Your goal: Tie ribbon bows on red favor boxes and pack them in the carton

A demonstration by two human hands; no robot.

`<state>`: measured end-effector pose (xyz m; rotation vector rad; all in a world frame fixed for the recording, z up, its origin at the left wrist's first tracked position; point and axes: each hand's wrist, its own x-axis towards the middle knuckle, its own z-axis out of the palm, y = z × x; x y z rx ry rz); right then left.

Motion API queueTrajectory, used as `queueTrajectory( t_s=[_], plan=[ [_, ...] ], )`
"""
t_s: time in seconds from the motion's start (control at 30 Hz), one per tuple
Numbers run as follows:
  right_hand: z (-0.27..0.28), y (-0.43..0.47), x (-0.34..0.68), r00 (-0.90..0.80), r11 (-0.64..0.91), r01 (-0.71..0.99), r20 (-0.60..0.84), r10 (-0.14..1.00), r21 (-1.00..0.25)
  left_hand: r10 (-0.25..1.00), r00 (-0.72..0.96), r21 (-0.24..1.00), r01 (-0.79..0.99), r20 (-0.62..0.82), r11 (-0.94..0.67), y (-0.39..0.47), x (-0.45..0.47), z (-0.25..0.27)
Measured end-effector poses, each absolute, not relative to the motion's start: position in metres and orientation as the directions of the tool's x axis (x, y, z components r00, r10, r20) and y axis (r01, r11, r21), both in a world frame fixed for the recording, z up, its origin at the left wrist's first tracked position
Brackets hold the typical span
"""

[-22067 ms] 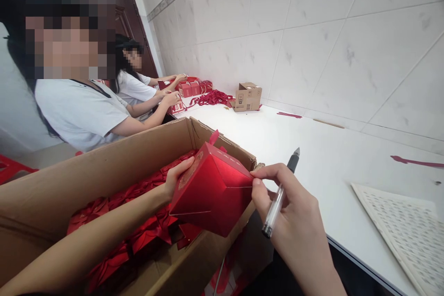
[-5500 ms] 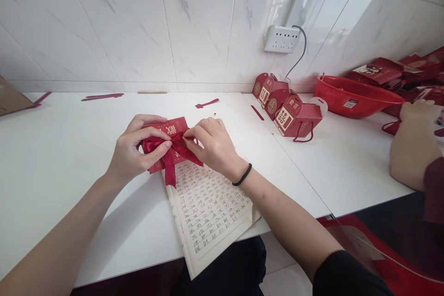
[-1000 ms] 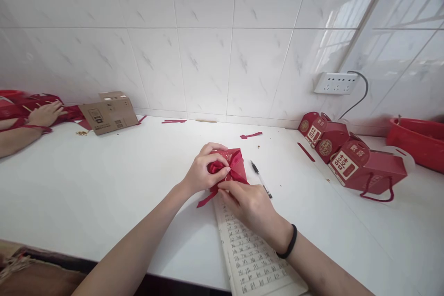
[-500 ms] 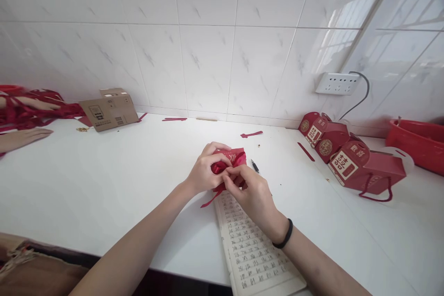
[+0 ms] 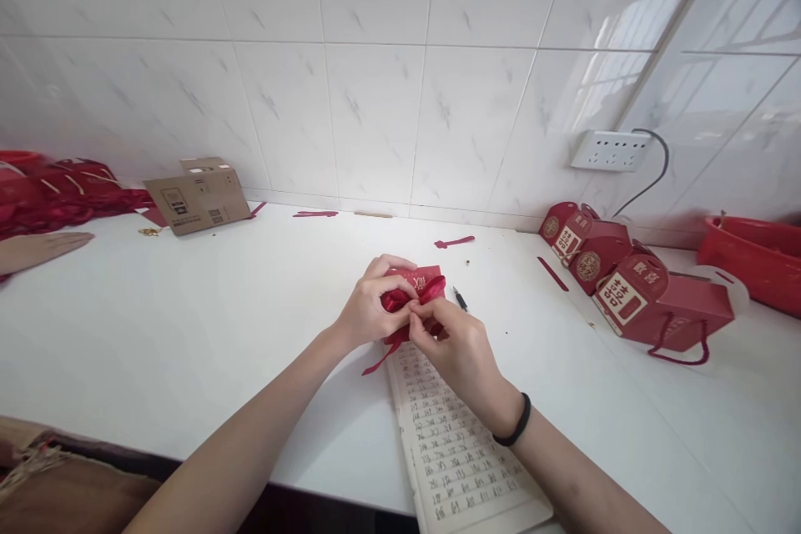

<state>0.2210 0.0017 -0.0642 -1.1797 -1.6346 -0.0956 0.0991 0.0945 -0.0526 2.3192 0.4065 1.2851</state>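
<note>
A small red box (image 5: 423, 274) with gold print lies on the table in front of me, partly covered by my hands. Red ribbon (image 5: 433, 290) forms loops across its top, and one loose ribbon end (image 5: 377, 364) trails out toward me on the left. My left hand (image 5: 375, 304) curls round the box's left side, its fingers closed on the ribbon. With thumb and forefinger, my right hand (image 5: 451, 342) pinches at the ribbon's middle, touching the left fingertips. Beneath that hand lies an open notebook (image 5: 460, 450) filled with handwritten numbers.
Red gift boxes (image 5: 663, 300) and a red basin (image 5: 751, 259) stand at the right. A black pen (image 5: 460, 299) lies beside the notebook. Ribbon strips (image 5: 455, 242) lie near the wall. Far left are a cardboard box (image 5: 200, 200) and another person's hand (image 5: 47, 249).
My right fingertips have shifted slightly at the ribbon, and the right loop shows fuller. At far left, one of the other person's hands has left the red ribbon pile.
</note>
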Motion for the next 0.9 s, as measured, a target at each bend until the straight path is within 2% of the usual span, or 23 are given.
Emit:
queueTrajectory(
  t_s=[0.1, 0.27, 0.47, 0.63, 0.77, 0.9],
  plan=[
    [-0.063, 0.0018, 0.2211, 0.062, 0.507, 0.697, 0.748, 0.661, -0.507, 0.459, 0.526, 0.52, 0.037, 0.716, -0.854, 0.0945, 0.0989, -0.0525],
    [-0.0641, 0.0032, 0.2223, 0.058, 0.496, 0.736, 0.773, 0.631, -0.46, 0.461, 0.52, 0.519, 0.04, 0.719, -0.854, 0.0941, 0.0991, -0.0528],
    [-0.065, 0.0011, 0.2229, 0.074, 0.485, 0.684, 0.713, 0.697, -0.545, 0.464, 0.525, 0.525, 0.04, 0.713, -0.85, 0.0939, 0.0989, -0.0522],
    [-0.0642, 0.0026, 0.224, 0.056, 0.505, 0.716, 0.761, 0.647, -0.482, 0.459, 0.517, 0.52, 0.031, 0.722, -0.853, 0.0945, 0.0994, -0.0531],
    [-0.0638, 0.0025, 0.2237, 0.064, 0.494, 0.698, 0.731, 0.679, -0.519, 0.458, 0.523, 0.517, 0.037, 0.719, -0.855, 0.0942, 0.0991, -0.0528],
    [-0.0643, 0.002, 0.2233, 0.057, 0.495, 0.72, 0.753, 0.656, -0.486, 0.463, 0.52, 0.519, 0.043, 0.717, -0.853, 0.0942, 0.0992, -0.0526]
  ],
)
